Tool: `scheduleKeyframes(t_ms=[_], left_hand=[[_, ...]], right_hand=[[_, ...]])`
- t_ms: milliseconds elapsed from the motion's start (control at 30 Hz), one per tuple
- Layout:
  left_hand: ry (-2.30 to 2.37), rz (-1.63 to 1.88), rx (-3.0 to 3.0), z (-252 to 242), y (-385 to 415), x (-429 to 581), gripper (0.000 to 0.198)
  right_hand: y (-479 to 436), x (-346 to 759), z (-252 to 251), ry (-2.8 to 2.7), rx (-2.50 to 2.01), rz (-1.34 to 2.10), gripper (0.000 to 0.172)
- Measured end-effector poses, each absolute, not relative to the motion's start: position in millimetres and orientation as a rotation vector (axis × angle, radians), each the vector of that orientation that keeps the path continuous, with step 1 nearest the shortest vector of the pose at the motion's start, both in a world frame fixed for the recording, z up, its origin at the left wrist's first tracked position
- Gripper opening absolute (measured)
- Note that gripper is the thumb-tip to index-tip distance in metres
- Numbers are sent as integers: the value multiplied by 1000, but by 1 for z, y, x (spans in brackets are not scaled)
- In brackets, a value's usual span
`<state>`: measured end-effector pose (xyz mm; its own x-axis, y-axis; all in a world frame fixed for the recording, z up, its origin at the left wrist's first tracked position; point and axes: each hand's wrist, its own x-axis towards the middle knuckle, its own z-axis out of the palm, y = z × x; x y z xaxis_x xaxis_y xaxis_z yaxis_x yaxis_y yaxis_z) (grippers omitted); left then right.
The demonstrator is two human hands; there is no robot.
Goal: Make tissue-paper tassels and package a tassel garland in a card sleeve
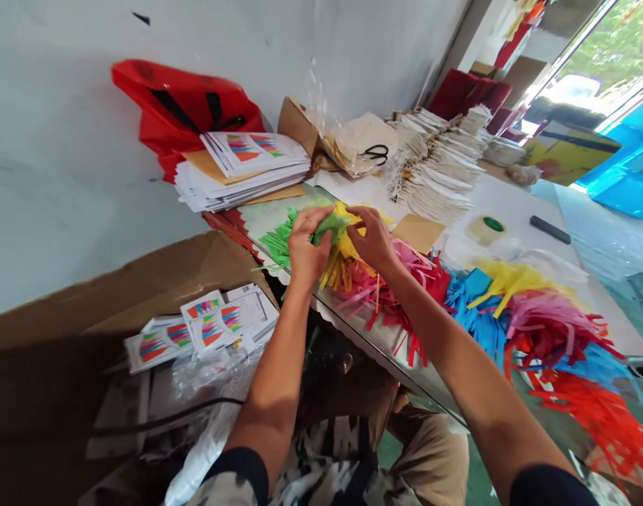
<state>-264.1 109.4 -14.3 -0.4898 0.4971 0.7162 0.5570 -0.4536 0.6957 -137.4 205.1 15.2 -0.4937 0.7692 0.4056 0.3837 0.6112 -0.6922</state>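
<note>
My left hand (305,246) is closed round a folded piece of green fringed paper (329,226) over the table's near edge. My right hand (372,237) pinches the same bundle from the right, where yellow fringed paper (347,246) hangs below it. Under both hands lies a long row of fringed paper strips: green (276,242), pink and red (400,281), blue (476,316), yellow (511,277) and orange-red (600,414), spread along the glass-topped table (363,330).
A stack of printed cards (247,165) sits before a red plastic bag (189,105) by the wall. Black scissors (374,152), a pile of paper bags (437,161), a tape roll (487,226) and a dark bar (549,229) lie farther back. More printed packets (205,323) rest on cardboard lower left.
</note>
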Motion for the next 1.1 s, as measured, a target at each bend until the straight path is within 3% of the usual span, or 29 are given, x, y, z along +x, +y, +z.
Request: scheduleKeyframes(t_ms=[67, 167, 267, 367, 533, 867, 1100], left_hand=[[-1633, -2180, -1600, -20, 109, -262, 53], [-1658, -2233, -1576, -28, 105, -255, 64], [-1615, -2232, -1534, -36, 101, -248, 68], [-1631, -2162, -1551, -44, 98, -248, 58], [-1634, -2004, -1672, -54, 97, -261, 21], [-1753, -1809, -1397, -57, 92, -281, 27], [-1800, -1763, -1061, -25, 105, -301, 31]], right_hand=[[199, -133, 19, -2225, -751, 511, 35], [195, -134, 22, -2280, -660, 327, 15], [195, -136, 25, -2266, -695, 307, 15], [195, -136, 30, -2221, -732, 283, 14], [197, -133, 41, -2178, -733, 222, 14], [230, -101, 69, -1809, -651, 334, 15], [242, -17, 117, -1542, -670, 311, 22]])
